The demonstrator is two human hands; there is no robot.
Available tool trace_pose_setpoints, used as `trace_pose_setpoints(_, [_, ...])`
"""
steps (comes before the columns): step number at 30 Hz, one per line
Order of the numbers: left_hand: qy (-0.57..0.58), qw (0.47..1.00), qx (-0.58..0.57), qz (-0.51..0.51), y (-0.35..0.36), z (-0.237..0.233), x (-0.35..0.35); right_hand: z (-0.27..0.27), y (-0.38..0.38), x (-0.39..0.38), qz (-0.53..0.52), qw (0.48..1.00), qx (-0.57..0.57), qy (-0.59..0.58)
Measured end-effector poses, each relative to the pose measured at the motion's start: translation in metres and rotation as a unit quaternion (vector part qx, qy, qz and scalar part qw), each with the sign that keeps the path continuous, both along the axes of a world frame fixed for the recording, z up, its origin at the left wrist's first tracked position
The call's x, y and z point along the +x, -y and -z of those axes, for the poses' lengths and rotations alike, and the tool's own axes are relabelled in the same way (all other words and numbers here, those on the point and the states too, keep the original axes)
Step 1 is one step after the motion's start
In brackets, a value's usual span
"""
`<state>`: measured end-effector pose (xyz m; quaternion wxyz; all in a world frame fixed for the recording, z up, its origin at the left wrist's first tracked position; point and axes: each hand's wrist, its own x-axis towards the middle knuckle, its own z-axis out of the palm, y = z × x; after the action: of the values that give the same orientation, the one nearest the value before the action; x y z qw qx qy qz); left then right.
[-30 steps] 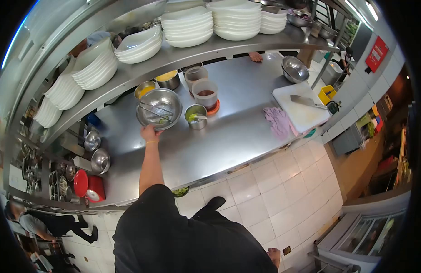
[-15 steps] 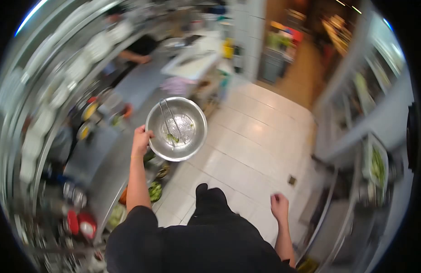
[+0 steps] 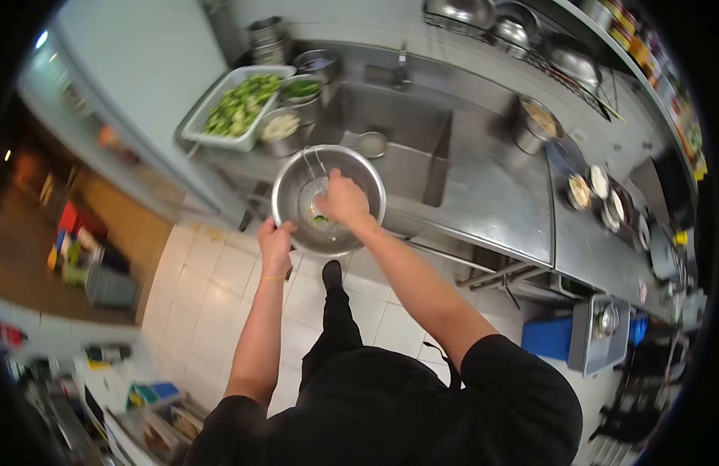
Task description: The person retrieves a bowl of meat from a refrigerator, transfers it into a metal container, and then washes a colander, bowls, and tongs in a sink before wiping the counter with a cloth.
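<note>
Head cam: L hand [image 3: 276, 245] grips steel bowl [image 3: 294, 208] rim, R hand [image 3: 342, 200] curled inside it, hold unclear.

A round, shiny steel bowl [image 3: 292, 198] hangs mouth-up over the front edge of the bench [image 3: 491, 202], its near rim in the grip of the left hand [image 3: 276, 237]; thin metal tongs [image 3: 310, 165] lean against its far rim. A few green scraps [image 3: 322, 223] lie on its bottom.

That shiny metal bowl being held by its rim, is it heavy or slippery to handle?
Probably light: the left hand holds the metal bowl by its rim. Its rounded bottom would likely rock if set down. The polished steel may be slippery if wet.
</note>
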<state>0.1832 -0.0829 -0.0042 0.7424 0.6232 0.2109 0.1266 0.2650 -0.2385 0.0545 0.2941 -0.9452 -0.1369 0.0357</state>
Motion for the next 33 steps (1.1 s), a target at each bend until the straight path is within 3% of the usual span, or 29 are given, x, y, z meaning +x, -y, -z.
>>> trace_pose_setpoints(2, [-0.016,0.998,-0.002,0.062,0.021,0.007,0.085,0.012,0.036,0.066,0.086,0.995,0.048,0.029])
trace_pose_setpoints(4, [0.052,0.977,0.195,0.076,0.038,0.014,0.161,0.009,0.086,0.109,0.187,0.962,0.180,0.087])
trace_pose_setpoints(5, [0.042,0.976,0.188,0.100,0.045,0.018,0.196,0.011,0.115,0.126,0.267,0.938,0.170,0.138])
trace_pose_setpoints(6, [0.040,0.955,0.268,0.123,0.052,0.021,0.225,0.010,0.149,0.139,0.337,0.910,0.153,0.188])
trace_pose_setpoints(7, [0.043,0.927,0.345,0.138,0.059,0.025,0.254,0.048,0.197,0.162,0.416,0.873,0.158,0.200])
trace_pose_setpoints(8, [0.037,0.929,0.339,0.144,0.063,0.035,0.279,0.068,0.251,0.172,0.434,0.864,0.234,0.100])
trace_pose_setpoints(10, [-0.025,0.840,0.505,0.198,0.071,0.065,0.326,0.071,0.305,0.159,0.516,0.848,0.118,0.022])
trace_pose_setpoints(11, [-0.028,0.839,0.503,0.207,0.070,0.085,0.342,0.148,0.367,0.157,0.545,0.835,0.076,0.013])
trace_pose_setpoints(12, [-0.054,0.804,0.534,0.257,0.070,0.106,0.351,0.118,0.357,0.137,0.548,0.819,0.115,-0.124])
trace_pose_setpoints(15, [-0.113,0.707,0.596,0.364,0.070,0.149,0.364,0.107,0.355,0.122,0.543,0.813,-0.082,-0.195])
trace_pose_setpoints(17, [-0.109,0.684,0.610,0.386,0.069,0.169,0.365,0.084,0.342,0.142,0.519,0.795,-0.250,-0.190])
trace_pose_setpoints(18, [-0.102,0.657,0.625,0.410,0.070,0.178,0.366,0.079,0.340,0.169,0.543,0.772,-0.268,-0.193])
trace_pose_setpoints(20, [-0.104,0.634,0.643,0.416,0.071,0.197,0.368,0.108,0.356,0.220,0.476,0.836,-0.272,0.004])
trace_pose_setpoints(21, [-0.100,0.610,0.662,0.424,0.072,0.205,0.366,0.135,0.377,0.266,0.339,0.903,-0.264,0.006])
trace_pose_setpoints(22, [-0.093,0.586,0.681,0.430,0.073,0.209,0.367,0.114,0.346,0.305,0.314,0.942,-0.041,0.112])
trace_pose_setpoints(23, [-0.103,0.585,0.681,0.428,0.076,0.208,0.368,0.061,0.303,0.343,0.316,0.945,0.074,-0.034])
trace_pose_setpoints(24, [-0.109,0.577,0.684,0.433,0.080,0.203,0.373,0.057,0.288,0.380,0.293,0.886,0.327,-0.151])
trace_pose_setpoints(26, [-0.125,0.570,0.690,0.429,0.085,0.184,0.387,0.072,0.260,0.446,0.232,0.780,0.565,-0.132])
trace_pose_setpoints(28, [-0.163,0.651,0.621,0.404,0.086,0.166,0.404,0.082,0.240,0.493,0.204,0.773,0.589,-0.121])
trace_pose_setpoints(29, [-0.171,0.654,0.621,0.397,0.086,0.163,0.415,0.087,0.231,0.509,0.181,0.768,0.605,-0.106])
trace_pose_setpoints(31, [-0.218,0.770,0.482,0.358,0.085,0.160,0.428,0.093,0.212,0.515,0.186,0.769,0.600,-0.121])
trace_pose_setpoints(32, [-0.224,0.776,0.476,0.348,0.088,0.158,0.432,0.095,0.203,0.516,0.199,0.768,0.596,-0.126])
trace_pose_setpoints(33, [-0.258,0.828,0.356,0.350,0.092,0.150,0.436,0.117,0.223,0.518,0.105,0.786,0.536,-0.291])
